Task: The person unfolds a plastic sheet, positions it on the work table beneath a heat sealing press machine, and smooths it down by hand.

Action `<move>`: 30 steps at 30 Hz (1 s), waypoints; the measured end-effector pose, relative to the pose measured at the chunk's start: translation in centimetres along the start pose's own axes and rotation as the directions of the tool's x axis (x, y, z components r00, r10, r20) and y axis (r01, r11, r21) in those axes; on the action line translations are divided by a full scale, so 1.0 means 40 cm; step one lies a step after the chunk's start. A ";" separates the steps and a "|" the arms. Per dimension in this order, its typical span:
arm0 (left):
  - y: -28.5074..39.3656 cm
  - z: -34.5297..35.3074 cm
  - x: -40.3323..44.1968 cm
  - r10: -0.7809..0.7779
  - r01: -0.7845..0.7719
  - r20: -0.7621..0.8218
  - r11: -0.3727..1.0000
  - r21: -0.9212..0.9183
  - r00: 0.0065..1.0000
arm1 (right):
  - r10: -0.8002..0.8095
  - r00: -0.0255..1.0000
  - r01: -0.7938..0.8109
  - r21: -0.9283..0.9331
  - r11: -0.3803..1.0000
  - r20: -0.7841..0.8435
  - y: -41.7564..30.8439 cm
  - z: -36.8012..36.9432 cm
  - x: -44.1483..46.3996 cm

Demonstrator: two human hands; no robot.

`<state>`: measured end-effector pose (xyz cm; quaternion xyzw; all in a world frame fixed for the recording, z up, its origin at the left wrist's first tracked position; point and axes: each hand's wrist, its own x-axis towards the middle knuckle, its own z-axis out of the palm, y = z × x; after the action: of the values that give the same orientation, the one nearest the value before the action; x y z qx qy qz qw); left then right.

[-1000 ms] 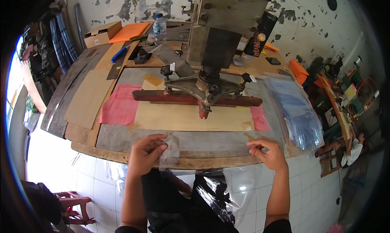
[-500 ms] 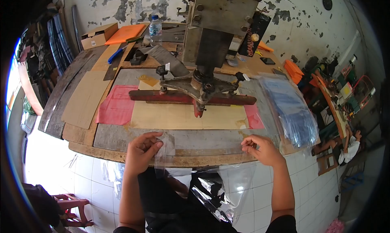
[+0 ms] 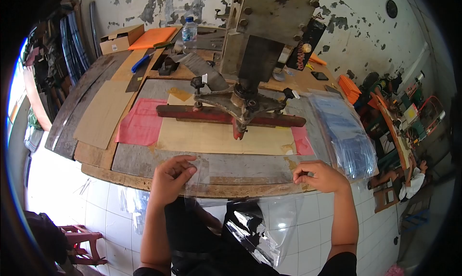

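Note:
A clear plastic sheet [image 3: 276, 213] hangs over the table's front edge towards my lap. My left hand [image 3: 174, 177] pinches its left end, where a folded strip shows beside the fingers. My right hand [image 3: 315, 176] is closed, fingertips pressed together at the sheet's right end. Beyond both hands, a press with a long red-brown bar [image 3: 211, 116] stands over a cream sheet [image 3: 216, 140]. Pink material [image 3: 140, 122] lies at the left of the cream sheet, with a smaller pink part at its right.
Stacked clear plastic sheets [image 3: 344, 134] lie on the right. Cardboard [image 3: 103, 115], a blue-handled tool [image 3: 141, 63], a box [image 3: 120, 39] and a water bottle [image 3: 189, 34] are on the left and back. Another person [image 3: 413, 182] sits far right; a stool [image 3: 84, 242] stands lower left.
The camera view has shifted slightly. My right hand has moved a little to the right and its fingers are more tightly closed. My left hand keeps its pinch.

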<state>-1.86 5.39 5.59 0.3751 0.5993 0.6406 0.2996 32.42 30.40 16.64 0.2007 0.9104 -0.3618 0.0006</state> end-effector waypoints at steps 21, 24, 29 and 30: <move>-0.014 0.001 0.000 0.025 -0.024 -0.009 0.999 0.042 1.000 | 0.283 0.934 -0.291 -0.007 0.957 -0.220 -0.066 0.007 -0.003; -0.010 0.006 0.001 0.014 -0.014 -0.005 1.000 0.002 1.000 | 0.390 0.894 -0.402 -0.009 0.916 -0.220 -0.069 0.006 0.002; 0.003 0.007 -0.001 0.008 -0.008 -0.003 0.999 0.036 1.000 | 0.346 0.911 -0.351 0.021 0.936 -0.222 -0.057 0.009 0.012; 0.003 0.007 -0.001 0.008 -0.008 -0.005 0.999 0.034 1.000 | 0.346 0.912 -0.351 0.019 0.936 -0.221 -0.057 0.010 0.012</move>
<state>-1.60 5.50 5.68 0.3809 0.6095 0.6323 0.2892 31.06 28.80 17.77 0.3987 0.8582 -0.3216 -0.0339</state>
